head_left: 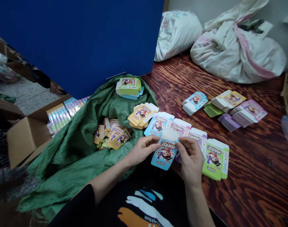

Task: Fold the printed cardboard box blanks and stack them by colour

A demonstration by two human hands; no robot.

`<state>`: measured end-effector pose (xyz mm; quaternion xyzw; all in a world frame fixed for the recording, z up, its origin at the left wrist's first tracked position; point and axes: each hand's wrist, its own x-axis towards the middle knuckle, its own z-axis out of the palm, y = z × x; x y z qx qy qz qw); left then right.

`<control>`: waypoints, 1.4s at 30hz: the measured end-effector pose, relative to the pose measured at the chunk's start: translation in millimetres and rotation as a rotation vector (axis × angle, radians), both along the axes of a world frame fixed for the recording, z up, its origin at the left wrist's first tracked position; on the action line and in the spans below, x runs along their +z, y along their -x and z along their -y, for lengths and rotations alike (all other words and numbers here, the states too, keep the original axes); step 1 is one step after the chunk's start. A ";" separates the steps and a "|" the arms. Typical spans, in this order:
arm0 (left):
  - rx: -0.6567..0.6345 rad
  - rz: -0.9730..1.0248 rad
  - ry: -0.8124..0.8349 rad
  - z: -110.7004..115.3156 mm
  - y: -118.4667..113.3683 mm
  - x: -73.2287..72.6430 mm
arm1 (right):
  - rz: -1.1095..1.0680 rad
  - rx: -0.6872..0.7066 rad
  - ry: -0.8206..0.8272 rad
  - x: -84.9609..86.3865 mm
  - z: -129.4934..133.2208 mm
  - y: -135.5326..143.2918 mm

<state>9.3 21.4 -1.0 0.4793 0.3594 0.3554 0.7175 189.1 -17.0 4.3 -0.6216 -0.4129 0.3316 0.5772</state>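
Between my two hands is a flat blue printed card box (164, 156) with a pale flap at its top. My left hand (144, 149) pinches its left edge, and the fingers of my right hand (191, 154) close on its right edge. Just beyond it lies a row of flat box stacks: a yellow stack (142, 115), a blue stack (158, 123), a pink stack (180, 125), a purple stack (198, 135) and a green stack (215, 156). My hands and the held box partly cover the pink and purple ones.
A green woven sack (84, 164) at left holds loose yellow boxes (115, 135); green and blue boxes (129, 85) rest on its rim. More stacks (229, 102) lie on the wooden table (257, 164). White sacks (238, 50), a blue panel (87, 41) and a filled carton (30, 135) surround it.
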 end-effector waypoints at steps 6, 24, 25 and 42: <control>0.093 -0.218 -0.380 9.9 -1.3 -1.1 | -0.029 0.039 0.038 -1.8 1.2 -6.9; -0.038 -0.167 -0.200 0.7 10.0 1.3 | -0.030 0.379 0.006 6.1 -2.5 -8.1; -0.048 -0.197 -0.223 0.5 10.5 2.1 | -0.036 0.360 0.021 4.8 -2.2 -6.2; -0.140 -0.264 -0.260 -3.5 14.4 9.2 | -0.208 0.286 0.207 14.0 -12.9 -8.9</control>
